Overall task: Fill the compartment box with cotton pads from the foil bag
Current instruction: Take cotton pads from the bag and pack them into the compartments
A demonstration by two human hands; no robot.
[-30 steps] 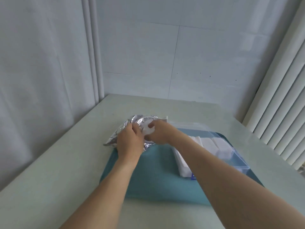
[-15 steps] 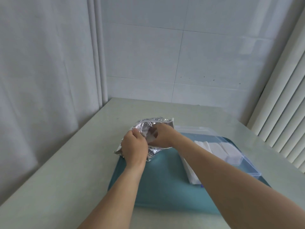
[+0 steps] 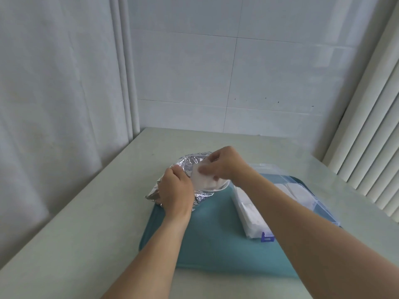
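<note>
A crumpled silver foil bag (image 3: 186, 164) lies at the far left corner of a teal mat (image 3: 211, 236). My left hand (image 3: 176, 190) grips the bag's near edge and holds it down. My right hand (image 3: 225, 165) pinches a stack of white cotton pads (image 3: 205, 180) lifted partly out of the bag's mouth. To the right on the mat stands a clear compartment box (image 3: 323, 201) with a blue latch (image 3: 267, 236); white pads fill its left and far compartments. My right forearm hides the box's middle.
The mat lies on a pale table (image 3: 75, 234) set in a corner. A white curtain (image 3: 54, 104) hangs along the left, a tiled wall (image 3: 237, 83) stands behind, and vertical blinds (image 3: 371, 137) close off the right side.
My right hand has drawn a stack of white pads up and out of the foil bag. My left hand keeps its hold on the bag. The camera has tilted up a little.
</note>
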